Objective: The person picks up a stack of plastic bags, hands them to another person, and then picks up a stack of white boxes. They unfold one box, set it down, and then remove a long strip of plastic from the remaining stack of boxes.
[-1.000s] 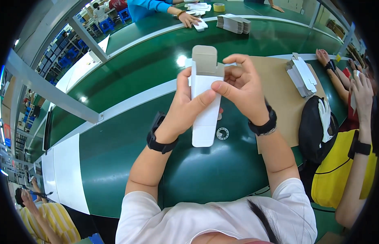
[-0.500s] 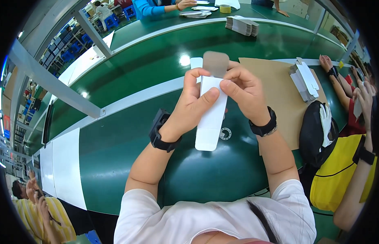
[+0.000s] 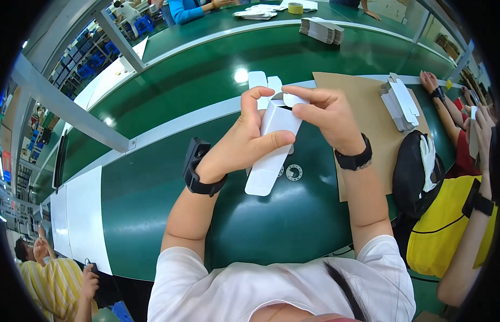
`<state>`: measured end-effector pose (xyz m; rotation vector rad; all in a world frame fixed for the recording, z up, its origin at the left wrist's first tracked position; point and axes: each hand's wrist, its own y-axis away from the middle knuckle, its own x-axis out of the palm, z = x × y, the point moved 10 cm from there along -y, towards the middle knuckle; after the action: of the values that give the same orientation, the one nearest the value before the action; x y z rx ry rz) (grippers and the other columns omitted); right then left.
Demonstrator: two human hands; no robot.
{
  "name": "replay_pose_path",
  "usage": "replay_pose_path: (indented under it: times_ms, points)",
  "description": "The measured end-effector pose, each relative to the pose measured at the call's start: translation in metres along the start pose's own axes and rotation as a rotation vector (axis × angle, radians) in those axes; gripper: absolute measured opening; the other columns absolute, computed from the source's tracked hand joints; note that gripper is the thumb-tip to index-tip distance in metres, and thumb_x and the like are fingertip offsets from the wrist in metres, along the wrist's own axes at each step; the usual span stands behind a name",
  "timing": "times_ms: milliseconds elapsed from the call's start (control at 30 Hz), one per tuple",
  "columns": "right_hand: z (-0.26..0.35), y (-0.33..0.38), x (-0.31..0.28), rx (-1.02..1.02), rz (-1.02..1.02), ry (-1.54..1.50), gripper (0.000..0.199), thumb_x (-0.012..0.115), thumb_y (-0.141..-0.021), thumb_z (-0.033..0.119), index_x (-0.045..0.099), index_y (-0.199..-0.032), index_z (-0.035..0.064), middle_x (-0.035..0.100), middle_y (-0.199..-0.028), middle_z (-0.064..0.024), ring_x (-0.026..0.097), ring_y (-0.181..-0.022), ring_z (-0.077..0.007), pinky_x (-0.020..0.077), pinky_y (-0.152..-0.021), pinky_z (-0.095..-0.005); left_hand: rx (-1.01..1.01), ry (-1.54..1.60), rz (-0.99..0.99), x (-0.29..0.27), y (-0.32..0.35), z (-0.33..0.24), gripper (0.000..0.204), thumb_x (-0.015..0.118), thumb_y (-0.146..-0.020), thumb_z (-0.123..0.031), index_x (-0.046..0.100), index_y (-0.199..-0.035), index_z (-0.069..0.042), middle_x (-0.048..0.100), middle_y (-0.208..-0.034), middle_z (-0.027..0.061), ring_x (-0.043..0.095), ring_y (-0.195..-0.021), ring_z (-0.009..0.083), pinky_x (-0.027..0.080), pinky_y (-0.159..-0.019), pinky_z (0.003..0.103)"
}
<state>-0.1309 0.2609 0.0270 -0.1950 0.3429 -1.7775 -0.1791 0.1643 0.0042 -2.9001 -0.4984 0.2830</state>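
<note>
White carton (image 3: 271,147): our left hand (image 3: 242,145) clamps its body, our right hand (image 3: 328,115) pinches the twelve-o'clock flap (image 3: 293,99). Pushing crookedly could crease it.

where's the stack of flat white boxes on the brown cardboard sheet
In the head view, the stack of flat boxes lies at the right, on the far corner of the cardboard sheet, beyond the right hand.

A plain white carton (image 3: 272,147) is seen against the glossy green tabletop (image 3: 153,193). Right of the carton, a brown cardboard sheet (image 3: 363,115) is laid; black wristbands (image 3: 199,174) are worn.
</note>
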Motion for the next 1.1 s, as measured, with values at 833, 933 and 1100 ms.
replay_pose_path:
  times_ms: [833,933,1100]
  points:
    - [0.004,0.004,0.044,-0.226,0.26,0.065,0.061,0.063,-0.089,0.022,0.037,-0.141,0.0031,0.042,-0.141,-0.0143,0.039,-0.13,-0.0242,0.0393,-0.1,-0.036,0.0,-0.158,-0.09,-0.031,0.004,-0.007,0.081,0.069,-0.084,-0.032,0.011,-0.131,-0.002,0.06,-0.099,0.0219,0.062,-0.088,0.0239,0.05,-0.077,0.032]
    - [0.003,0.005,0.034,-0.107,0.238,0.044,0.073,0.069,-0.082,0.011,0.031,-0.144,0.0037,0.051,-0.13,-0.0139,0.049,-0.116,-0.0221,0.0427,-0.095,-0.034,0.004,-0.139,-0.028,-0.024,0.002,-0.009,0.087,0.07,-0.084,-0.03,0.006,-0.136,-0.002,0.06,-0.1,0.0226,0.062,-0.091,0.0251,0.049,-0.08,0.033]
    - [0.001,0.002,-0.018,-0.007,0.167,-0.006,0.079,0.07,-0.075,0.002,0.032,-0.144,0.0055,0.057,-0.112,-0.0095,0.056,-0.1,-0.0161,0.0447,-0.089,-0.0304,-0.018,-0.096,-0.125,-0.032,-0.003,0.007,0.099,0.071,-0.082,-0.03,-0.004,-0.142,-0.003,0.056,-0.112,0.0271,0.06,-0.1,0.0297,0.048,-0.086,0.038]
